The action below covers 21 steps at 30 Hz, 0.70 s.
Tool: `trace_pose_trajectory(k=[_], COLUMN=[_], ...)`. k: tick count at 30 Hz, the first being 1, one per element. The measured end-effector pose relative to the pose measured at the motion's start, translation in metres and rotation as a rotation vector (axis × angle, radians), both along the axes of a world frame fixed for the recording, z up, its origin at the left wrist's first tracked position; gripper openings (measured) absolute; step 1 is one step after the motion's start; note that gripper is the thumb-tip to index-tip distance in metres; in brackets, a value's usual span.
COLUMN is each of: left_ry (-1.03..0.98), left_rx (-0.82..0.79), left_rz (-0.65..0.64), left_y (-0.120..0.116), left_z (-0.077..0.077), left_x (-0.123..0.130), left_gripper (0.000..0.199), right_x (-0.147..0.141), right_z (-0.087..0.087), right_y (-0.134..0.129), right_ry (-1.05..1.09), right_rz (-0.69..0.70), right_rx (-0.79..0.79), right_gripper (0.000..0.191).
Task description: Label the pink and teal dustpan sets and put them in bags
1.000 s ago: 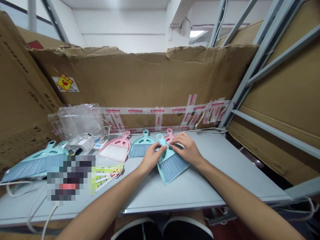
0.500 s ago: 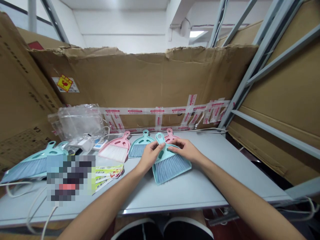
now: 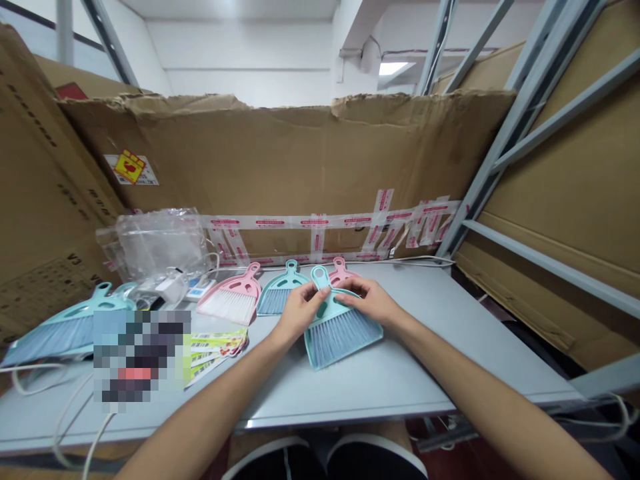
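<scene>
A teal dustpan with a blue-bristled brush [image 3: 343, 337] is held at the middle of the table, its handle pointing away from me. My left hand [image 3: 303, 307] grips it near the handle's base, thumb on top. My right hand [image 3: 367, 300] is closed on its upper right edge, fingers bent over the teal plastic. Behind it lies a pink dustpan [image 3: 340, 265], partly hidden by the hands. To the left are a teal set with blue bristles [image 3: 277, 300] and a pink set with white bristles [image 3: 233, 303].
More teal brush sets [image 3: 60, 330] lie at the far left, near white cables and a pixelated patch. Yellow-green labels [image 3: 215, 347] are fanned out beside them. Clear plastic bags [image 3: 163, 247] stand against the cardboard wall [image 3: 300, 167]. A metal frame [image 3: 500, 160] rises at the right.
</scene>
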State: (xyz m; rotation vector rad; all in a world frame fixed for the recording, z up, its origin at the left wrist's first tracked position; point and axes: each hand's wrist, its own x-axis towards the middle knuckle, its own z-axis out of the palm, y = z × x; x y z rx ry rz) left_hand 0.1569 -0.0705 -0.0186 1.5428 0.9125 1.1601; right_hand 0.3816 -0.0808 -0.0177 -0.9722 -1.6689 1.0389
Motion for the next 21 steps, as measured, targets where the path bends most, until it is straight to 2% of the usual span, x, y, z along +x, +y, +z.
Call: trace_pose_trajectory(k=[6, 11, 15, 19, 21], left_ry=[0.013, -0.004, 0.005, 0.016, -0.004], left_rx=[0.03, 0.012, -0.011, -0.035, -0.081], left_rz=[0.005, 0.007, -0.019, -0.116, -0.158], left_y=[0.0, 0.002, 0.0, -0.005, -0.007], left_z=[-0.001, -0.003, -0.003, -0.001, -0.001], left_x=[-0.001, -0.001, 0.0, 0.002, 0.004], left_gripper=[0.052, 0.054, 0.058, 0.062, 0.064], right_x=[-0.002, 0.001, 0.005, 0.02, 0.038], right_z=[0.0, -0.004, -0.006, -0.001, 0.006], right_y=[-0.001, 0.003, 0.005, 0.01, 0.016], right_ry=[-0.006, -0.018, -0.034, -0.079, -0.107], right_rz=[-0.003, 0.009, 0.069, 0.186, 0.164], right_rx=[0.018, 0.009, -0.027, -0.115, -0.132], right_gripper=[0.041, 0.046, 0.05, 0.06, 0.06])
